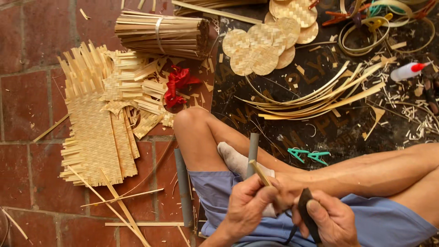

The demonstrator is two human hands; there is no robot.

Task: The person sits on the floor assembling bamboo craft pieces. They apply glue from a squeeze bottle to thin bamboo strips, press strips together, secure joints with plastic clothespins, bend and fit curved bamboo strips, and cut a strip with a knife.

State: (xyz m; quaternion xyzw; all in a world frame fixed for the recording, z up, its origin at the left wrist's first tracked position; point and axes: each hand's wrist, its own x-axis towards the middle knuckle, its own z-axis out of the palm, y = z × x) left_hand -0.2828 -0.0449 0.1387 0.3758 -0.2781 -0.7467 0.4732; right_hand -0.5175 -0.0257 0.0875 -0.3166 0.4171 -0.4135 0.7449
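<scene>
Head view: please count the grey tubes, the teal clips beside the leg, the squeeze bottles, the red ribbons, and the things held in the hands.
Grey tubes: 2
Teal clips: 2
Squeeze bottle: 1
Red ribbon: 1
Bamboo strip, in left hand: 1
Dark blade, in right hand: 1
Total: 8

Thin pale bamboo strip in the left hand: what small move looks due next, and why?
Probably a short draw of the dark blade along the thin pale bamboo strip. The left hand pinches the strip's lower end with the free end pointing up and away, and the right hand grips the blade close beside it, though not clearly touching it.
</scene>
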